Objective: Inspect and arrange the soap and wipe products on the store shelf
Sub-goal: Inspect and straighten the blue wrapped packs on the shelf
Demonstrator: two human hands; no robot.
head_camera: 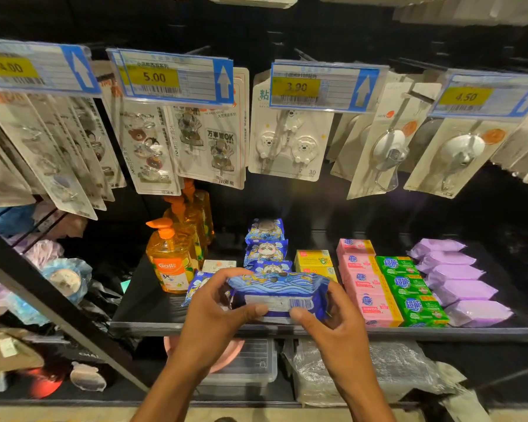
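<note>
Both hands grip one blue wipe pack (pixel 279 295) just above the front edge of the black shelf (pixel 141 303): the left hand (pixel 218 303) clamps its left end and the right hand (pixel 333 318) its right end, thumbs pressed on the white barcode label that faces the camera. Behind the held pack, a row of matching blue panda wipe packs (pixel 265 251) runs toward the back of the shelf, and another blue pack (pixel 195 284) lies partly hidden behind the left hand. To the left stand orange pump bottles of hand soap (pixel 171 263). To the right, in rows, lie yellow soap boxes (pixel 314 259), pink soap bars (pixel 368 284), green soap bars (pixel 410 292) and purple wipe packs (pixel 461 284). Above, carded adhesive hooks (pixel 290 144) hang under yellow price tags (pixel 296 86).
</note>
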